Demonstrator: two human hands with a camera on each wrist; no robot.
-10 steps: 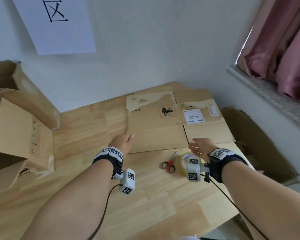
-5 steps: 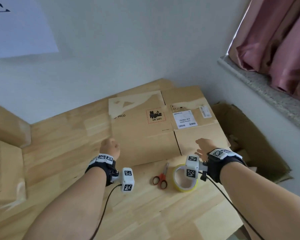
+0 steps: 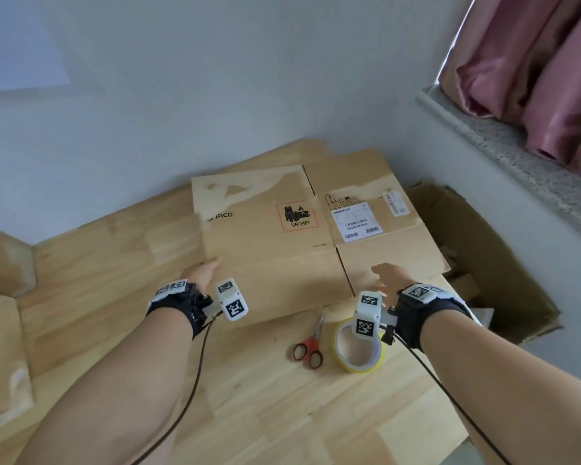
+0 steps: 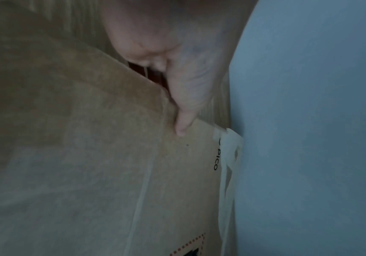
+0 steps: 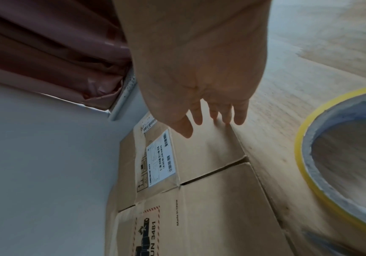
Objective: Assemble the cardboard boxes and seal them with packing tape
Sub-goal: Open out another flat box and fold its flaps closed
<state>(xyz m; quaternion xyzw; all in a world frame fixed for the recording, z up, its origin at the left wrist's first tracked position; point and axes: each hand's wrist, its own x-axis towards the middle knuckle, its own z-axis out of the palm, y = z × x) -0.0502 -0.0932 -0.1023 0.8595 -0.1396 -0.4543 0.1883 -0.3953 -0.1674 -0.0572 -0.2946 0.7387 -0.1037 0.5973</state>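
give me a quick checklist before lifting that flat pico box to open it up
1. Flattened box lying flat on the wooden table: ok.
2. Left hand at the box's left edge: ok, thumb on top, fingers seem tucked under the edge.
3. Right hand gripping the box: not ok, fingers spread above the right flap, no hold yet.
4. Tape roll within reach: ok, near the right wrist.
5. Scissors off the box: ok, beside the tape.
6. Old tape on flaps removed: cannot tell.
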